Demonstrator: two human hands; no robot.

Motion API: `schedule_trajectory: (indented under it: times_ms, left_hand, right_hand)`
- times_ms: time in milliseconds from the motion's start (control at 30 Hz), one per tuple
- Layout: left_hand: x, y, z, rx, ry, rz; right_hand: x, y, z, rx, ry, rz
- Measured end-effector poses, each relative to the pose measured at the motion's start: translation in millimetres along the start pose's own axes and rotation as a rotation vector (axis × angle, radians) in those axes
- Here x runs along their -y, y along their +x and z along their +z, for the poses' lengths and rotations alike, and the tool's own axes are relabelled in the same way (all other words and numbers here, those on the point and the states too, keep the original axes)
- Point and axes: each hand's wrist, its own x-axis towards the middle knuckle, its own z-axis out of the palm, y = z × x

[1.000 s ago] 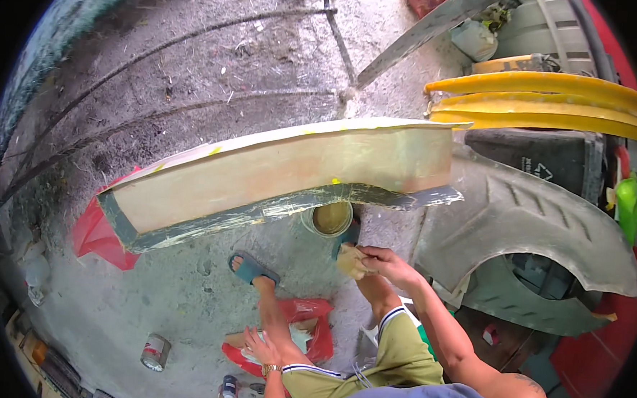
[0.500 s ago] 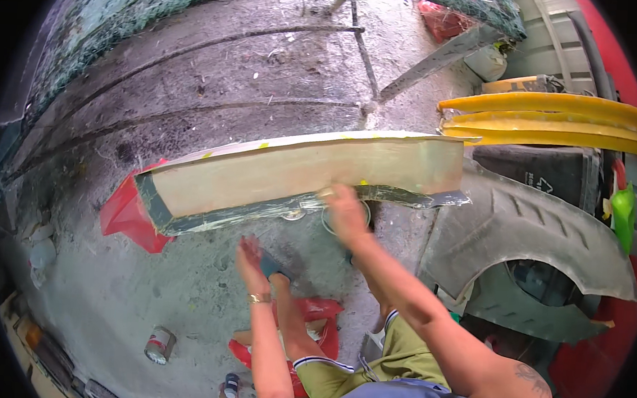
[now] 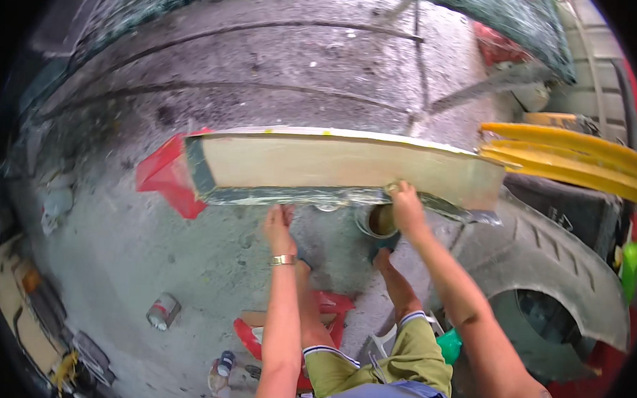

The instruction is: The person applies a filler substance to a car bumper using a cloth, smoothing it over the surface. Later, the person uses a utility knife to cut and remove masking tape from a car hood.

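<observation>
1. The long beige panel (image 3: 349, 164) lies crosswise in front of the person, its dark strip (image 3: 297, 196) along the edge nearest the body.
2. The right arm reaches forward and inward from the right, elbow slightly bent, the forearm slanting up to the panel.
3. The right hand (image 3: 409, 207) is at the panel's near edge, right of its middle, with the back of the hand turned upward.
4. Its fingers are closed around a small tan wad (image 3: 392, 189), which sits against the panel where the beige face meets the dark strip.
5. The left arm stretches almost straight forward, with a gold watch (image 3: 283, 260) at the wrist.
6. The left hand (image 3: 279, 228) is just on the near side of the panel, left of its middle, fingers pointing toward the strip.
7. Those fingers are close together and partly bent; I cannot tell whether they touch the panel or hold anything.
8. A round bucket (image 3: 382, 220) with brownish contents stands partly under the panel's near edge, just below the right hand.
9. A red plastic sheet (image 3: 170, 175) shows at the panel's left end; a grey fender (image 3: 525, 235) is near its right end.
</observation>
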Motion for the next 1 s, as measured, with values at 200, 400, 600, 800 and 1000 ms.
schedule_trajectory:
  times_ms: [200, 400, 600, 800, 1000]
  left_hand:
    - [-22, -14, 12, 0.094, -0.380, -0.202]
    - [-36, 1, -45, -0.102, -0.310, -0.089]
    - [-85, 26, -65, -0.189, -0.232, 0.058]
    - [-98, 28, -75, -0.085, -0.324, -0.065]
    - [-94, 29, -93, 0.019, -0.418, -0.121]
  right_hand:
    - [209, 76, 68, 0.152, 0.759, -0.294]
    - [87, 42, 14, 0.197, 0.578, -0.150]
    - [152, 60, 47, 0.097, 0.331, -0.462]
    - [289, 132, 57, 0.154, 0.425, -0.777]
    - [172, 66, 43, 0.213, 0.405, -0.378]
